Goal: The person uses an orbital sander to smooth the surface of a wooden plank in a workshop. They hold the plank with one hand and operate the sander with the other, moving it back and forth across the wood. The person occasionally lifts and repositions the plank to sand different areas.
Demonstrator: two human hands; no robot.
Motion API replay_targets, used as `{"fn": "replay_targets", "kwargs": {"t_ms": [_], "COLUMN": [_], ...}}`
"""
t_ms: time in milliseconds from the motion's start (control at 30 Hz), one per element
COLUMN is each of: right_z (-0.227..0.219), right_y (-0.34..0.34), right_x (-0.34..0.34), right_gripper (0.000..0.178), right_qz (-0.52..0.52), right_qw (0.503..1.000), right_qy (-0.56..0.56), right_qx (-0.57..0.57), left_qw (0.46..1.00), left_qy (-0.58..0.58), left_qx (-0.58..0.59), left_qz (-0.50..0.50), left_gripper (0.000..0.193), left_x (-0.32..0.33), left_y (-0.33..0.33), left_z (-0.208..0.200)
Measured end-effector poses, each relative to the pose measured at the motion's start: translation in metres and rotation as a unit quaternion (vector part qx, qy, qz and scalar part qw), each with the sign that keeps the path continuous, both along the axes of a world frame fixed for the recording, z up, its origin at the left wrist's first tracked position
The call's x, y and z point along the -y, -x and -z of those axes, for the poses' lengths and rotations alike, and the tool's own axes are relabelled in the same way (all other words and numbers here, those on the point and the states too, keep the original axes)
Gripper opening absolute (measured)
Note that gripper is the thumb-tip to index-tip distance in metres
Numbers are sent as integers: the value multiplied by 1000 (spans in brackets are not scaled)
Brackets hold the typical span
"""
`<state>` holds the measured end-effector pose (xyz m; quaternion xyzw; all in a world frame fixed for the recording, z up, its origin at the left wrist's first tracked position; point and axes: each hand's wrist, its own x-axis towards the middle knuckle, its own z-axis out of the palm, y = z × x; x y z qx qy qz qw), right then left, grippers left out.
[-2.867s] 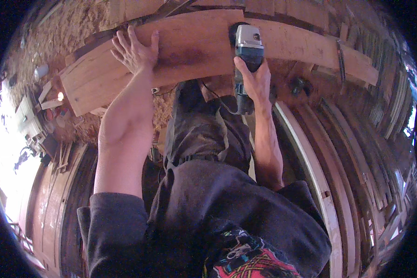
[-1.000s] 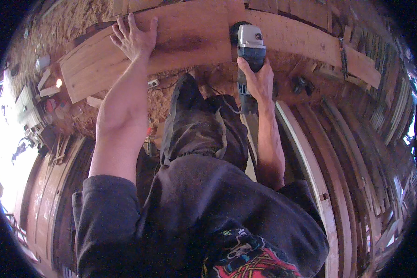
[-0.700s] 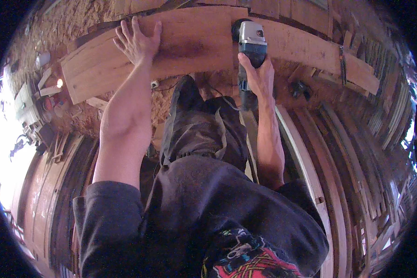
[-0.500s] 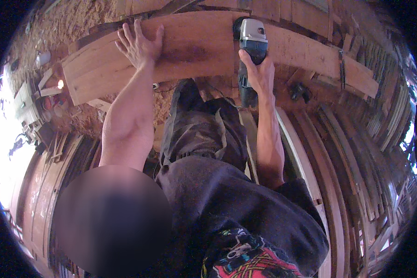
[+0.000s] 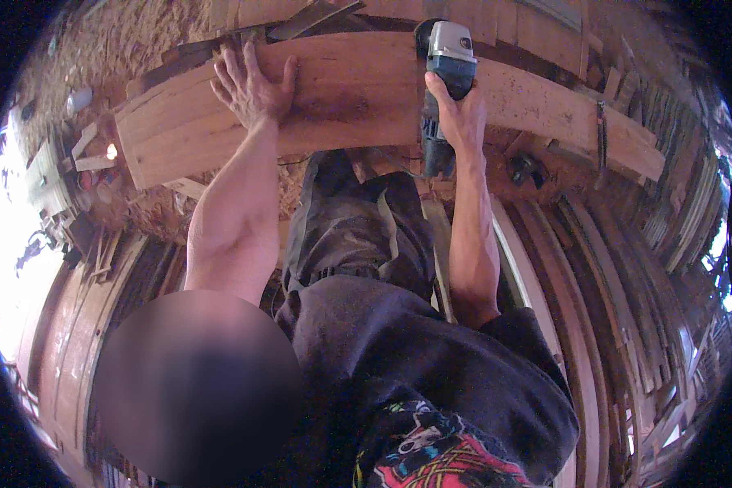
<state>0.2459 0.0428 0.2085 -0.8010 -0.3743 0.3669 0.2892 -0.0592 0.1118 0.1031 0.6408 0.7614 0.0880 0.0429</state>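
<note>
My left hand (image 5: 256,91) lies flat with fingers spread on the left part of a wide reddish-brown wooden board (image 5: 350,98), its fingertips near the far edge. In my right hand (image 5: 462,110) is an angle grinder (image 5: 451,65) with a silver head, teal body and black rear end. My thumb shows on the near side of its body; the other fingers are mostly hidden. The grinder lies across the board, head toward the far edge. A dark round part shows left of its head. Where it meets the wood is hidden beneath it.
Right of the grinder, a paler wood surface (image 5: 537,98) continues, crossed by a dark clamp-like bar (image 5: 601,134). Below it sits a dark object (image 5: 527,171). Long planks (image 5: 594,309) are stacked at right, more boards (image 5: 77,342) at left. Sawdust (image 5: 146,32) covers the ground at far left.
The grinder and my right hand have moved away from me, toward the board's far edge. My left hand stays on the board; the whole view has shifted slightly.
</note>
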Motion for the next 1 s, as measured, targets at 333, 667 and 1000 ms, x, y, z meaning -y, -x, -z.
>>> {"fn": "replay_targets", "kwargs": {"t_ms": [333, 667, 1000], "right_z": [31, 21, 18], "right_y": [-13, 4, 8], "right_x": [11, 34, 46], "right_gripper": [47, 54, 74], "right_qz": [14, 26, 32], "right_qw": [999, 1000, 997], "right_qy": [-36, -14, 61], "right_qx": [0, -8, 32], "left_qw": [999, 999, 999], "left_qy": [-31, -42, -49], "left_qx": [22, 16, 7], "left_qz": [13, 14, 11], "left_gripper": [92, 96, 98], "left_x": [1, -1, -3], "left_y": [3, 5, 9], "left_z": [6, 14, 18]}}
